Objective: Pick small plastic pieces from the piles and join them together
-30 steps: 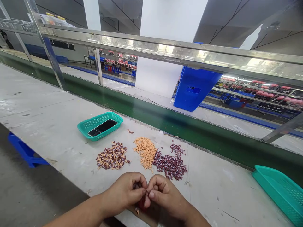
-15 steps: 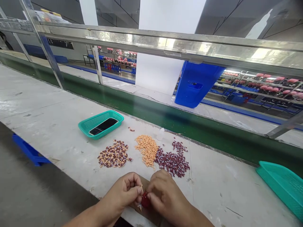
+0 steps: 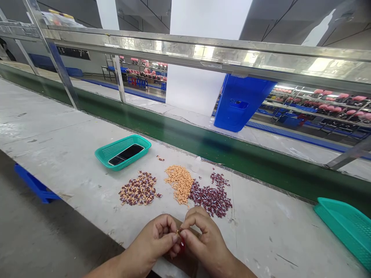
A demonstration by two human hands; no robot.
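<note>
My left hand (image 3: 155,243) is closed in a pinch on a small orange piece (image 3: 177,232). My right hand (image 3: 207,241) meets it with thumb and forefinger pinched together; what lies between those fingertips is too small to make out. Just below the fingertips shows a round, shiny red object (image 3: 182,245), partly hidden by my left fingers. Under both hands lies a brown board (image 3: 187,265). Beyond them are a heap of small orange pieces (image 3: 180,183), a heap of dark maroon pieces (image 3: 213,199), and a heap of two-coloured orange-and-maroon pieces (image 3: 139,189).
A green basket (image 3: 100,154) holding a phone (image 3: 127,154) stands on the grey table (image 3: 72,154) at left. More green baskets (image 3: 342,227) sit at the right edge. Behind run a green belt (image 3: 185,133) and a metal rail (image 3: 162,46), with a blue bin (image 3: 246,100) beyond.
My hands have come together at the fingertips, the left moving slightly right. The right fingers have shifted from over the red object to a pinch beside the orange piece.
</note>
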